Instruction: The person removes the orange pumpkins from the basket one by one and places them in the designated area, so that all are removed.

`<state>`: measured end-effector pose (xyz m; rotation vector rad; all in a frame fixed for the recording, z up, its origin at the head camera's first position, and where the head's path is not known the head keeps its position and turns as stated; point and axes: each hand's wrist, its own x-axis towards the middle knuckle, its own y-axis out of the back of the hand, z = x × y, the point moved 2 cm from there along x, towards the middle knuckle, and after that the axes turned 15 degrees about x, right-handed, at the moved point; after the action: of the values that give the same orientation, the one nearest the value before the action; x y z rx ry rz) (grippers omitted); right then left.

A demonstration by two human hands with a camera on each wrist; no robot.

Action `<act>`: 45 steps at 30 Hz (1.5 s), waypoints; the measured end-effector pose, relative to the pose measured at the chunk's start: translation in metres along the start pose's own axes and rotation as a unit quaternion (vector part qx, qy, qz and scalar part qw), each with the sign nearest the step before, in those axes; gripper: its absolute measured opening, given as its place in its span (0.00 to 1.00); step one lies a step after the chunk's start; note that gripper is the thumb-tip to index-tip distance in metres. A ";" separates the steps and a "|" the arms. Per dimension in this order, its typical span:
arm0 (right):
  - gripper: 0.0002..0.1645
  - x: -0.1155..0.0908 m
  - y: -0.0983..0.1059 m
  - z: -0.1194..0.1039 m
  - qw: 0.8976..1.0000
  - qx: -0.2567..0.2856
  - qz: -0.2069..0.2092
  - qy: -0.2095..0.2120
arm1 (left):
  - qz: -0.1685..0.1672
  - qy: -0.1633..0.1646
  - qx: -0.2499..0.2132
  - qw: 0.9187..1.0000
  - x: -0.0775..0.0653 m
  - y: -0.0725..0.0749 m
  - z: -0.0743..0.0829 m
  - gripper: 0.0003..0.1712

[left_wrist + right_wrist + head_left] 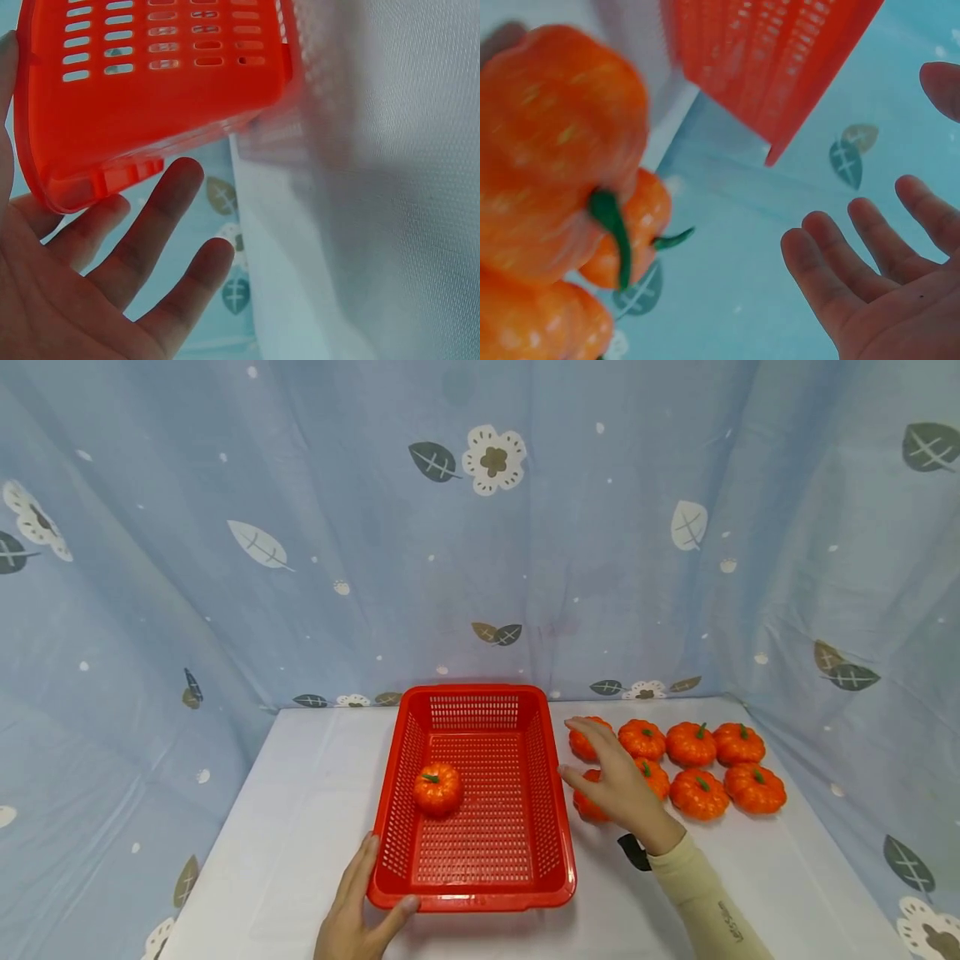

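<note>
A red plastic basket (pixel 474 902) with slotted walls stands on the white table. One small orange pumpkin (pixel 438 790) with a green stem sits inside it, toward the left wall. My left hand (pixel 356 897) is at the basket's near left corner, thumb on the front rim and fingers along the outer side. In the left wrist view those fingers (pixel 142 247) look straight and spread. Just right of the basket, my right hand (pixel 618 781) hovers with spread fingers, nothing in it, partly hiding the nearest pumpkins (pixel 590 739). The right wrist view shows its empty palm (pixel 900 315).
Several more orange pumpkins (pixel 699 794) lie in two rows on the table's right side. White tabletop (pixel 300 810) extends left of the basket. A blue patterned curtain (pixel 375 527) hangs behind and along both sides.
</note>
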<state>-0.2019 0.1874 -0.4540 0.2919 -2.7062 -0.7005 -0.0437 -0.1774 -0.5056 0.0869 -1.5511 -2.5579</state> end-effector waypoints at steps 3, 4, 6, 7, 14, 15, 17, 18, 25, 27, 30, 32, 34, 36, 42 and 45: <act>0.43 0.005 -0.008 -0.005 1.000 -0.001 -0.010 0.011 | -0.003 0.001 -0.001 1.000 0.000 0.000 0.000 0.60; 0.43 0.007 -0.010 -0.007 1.000 -0.003 -0.014 0.017 | -0.001 -0.001 -0.001 1.000 0.000 0.000 0.000 0.60; 0.43 0.011 -0.016 -0.011 0.999 -0.009 -0.023 0.032 | 0.000 -0.002 -0.004 1.000 0.000 0.000 0.000 0.60; 0.42 0.013 -0.018 -0.013 0.999 -0.009 -0.026 0.040 | 0.002 -0.003 -0.006 1.000 0.000 -0.001 0.000 0.60; 0.42 0.024 -0.031 -0.027 0.998 -0.010 -0.042 0.055 | -0.001 -0.003 -0.016 1.000 0.000 -0.002 0.000 0.60; 0.42 0.025 -0.032 -0.030 0.997 -0.009 -0.045 0.055 | -0.002 -0.002 -0.015 1.000 0.000 -0.001 0.000 0.60; 0.41 0.028 -0.035 -0.035 0.997 -0.006 -0.052 0.055 | -0.004 0.000 -0.012 1.000 0.000 -0.001 -0.001 0.60; 0.42 0.030 -0.037 -0.038 0.997 -0.004 -0.056 0.057 | -0.005 0.001 -0.014 1.000 0.000 -0.001 -0.001 0.60; 0.43 0.041 -0.050 -0.055 0.994 0.005 -0.073 0.082 | -0.014 0.002 -0.034 0.999 0.000 -0.001 -0.002 0.60; 0.43 0.043 -0.054 -0.060 0.993 0.005 -0.080 0.090 | -0.015 0.003 -0.036 0.999 -0.001 -0.001 -0.002 0.60; 0.43 0.047 -0.061 -0.067 0.991 0.001 -0.094 0.098 | -0.015 0.004 -0.039 0.999 -0.001 -0.001 -0.002 0.60; 0.43 0.050 -0.065 -0.072 0.989 -0.002 -0.104 0.101 | -0.014 0.004 -0.042 0.999 -0.001 -0.001 -0.001 0.59; 0.44 0.053 -0.070 -0.076 0.988 -0.007 -0.115 0.103 | -0.014 0.002 -0.041 0.999 -0.001 -0.001 -0.001 0.59; 0.45 0.056 -0.075 -0.080 0.986 -0.014 -0.128 0.103 | -0.014 0.001 -0.042 0.999 -0.001 -0.001 -0.001 0.59; 0.48 0.064 -0.094 -0.084 0.979 -0.043 -0.177 0.087 | -0.010 -0.004 -0.044 0.999 -0.001 0.000 0.000 0.58; 0.49 0.069 -0.105 -0.082 0.973 -0.057 -0.210 0.075 | -0.007 -0.007 -0.046 0.999 0.000 0.000 0.000 0.58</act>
<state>-0.2235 0.0427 -0.4209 0.8681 -2.4692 -0.9024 -0.0437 -0.1768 -0.5058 0.0702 -1.4404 -2.6418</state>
